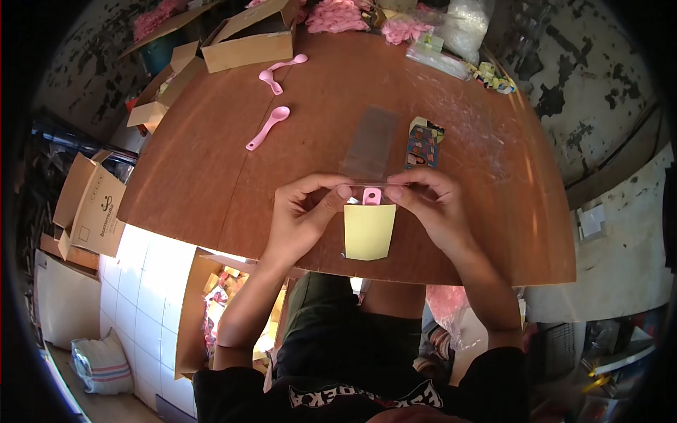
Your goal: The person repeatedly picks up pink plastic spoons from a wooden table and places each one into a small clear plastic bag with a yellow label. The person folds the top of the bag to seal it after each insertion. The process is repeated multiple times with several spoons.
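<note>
My left hand [307,211] and my right hand [434,208] pinch the two sides of a clear plastic bag between thumb and fingers, near the table's front edge. Between my thumbs shows the pink handle end of a spoon [371,196] with a hole in it. Just below it is a plain yellow card [369,233], which hides the rest of the spoon. Beyond my fingers a flat stretch of clear plastic [371,137] lies on the wood; whether it belongs to the same bag I cannot tell. A printed blue card [423,144] lies beyond my right hand.
Pink measuring spoons [269,128] lie at the left on the brown table [303,92]. An open cardboard box [248,44], pink pieces [337,15] and a bag of clear plastic [465,28] stand along the far edge. Below the table is a carton of yellow cards [194,303].
</note>
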